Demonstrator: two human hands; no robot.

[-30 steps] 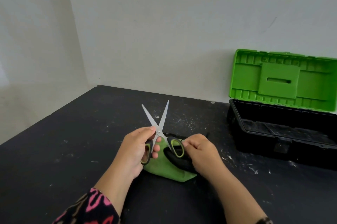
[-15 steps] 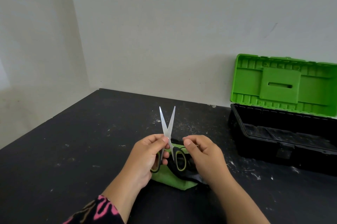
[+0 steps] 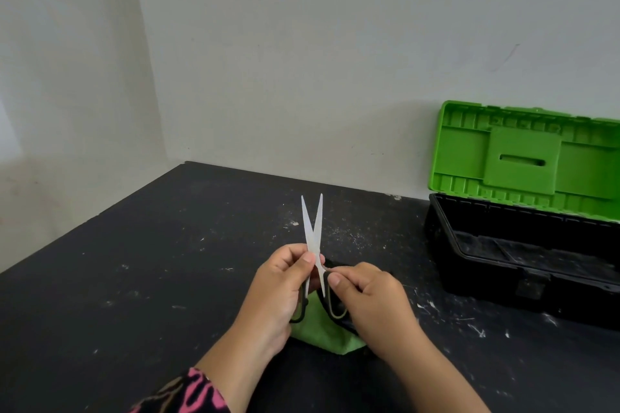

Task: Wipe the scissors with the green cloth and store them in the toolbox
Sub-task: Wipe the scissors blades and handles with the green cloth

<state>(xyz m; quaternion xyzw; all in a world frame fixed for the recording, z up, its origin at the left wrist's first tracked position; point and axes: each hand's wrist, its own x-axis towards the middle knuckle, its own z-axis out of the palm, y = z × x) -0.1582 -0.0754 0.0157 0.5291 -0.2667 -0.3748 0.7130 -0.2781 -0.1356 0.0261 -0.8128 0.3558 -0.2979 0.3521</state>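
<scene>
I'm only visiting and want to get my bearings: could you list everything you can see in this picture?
scissors: one, pale metal blades with black-and-green handles, held upright above the cloth, blades slightly apart
green cloth: one, green, on the table beneath the hands
toolbox: one, black body, on the table at the right, open
lid: one, green, raised in front of the wall
table: one, black with white scuffs
wall: white, behind the table
sleeve: one, pink-and-dark pattern, on the left arm
left hand: one, grips the left handle
right hand: one, pinches the right handle
</scene>
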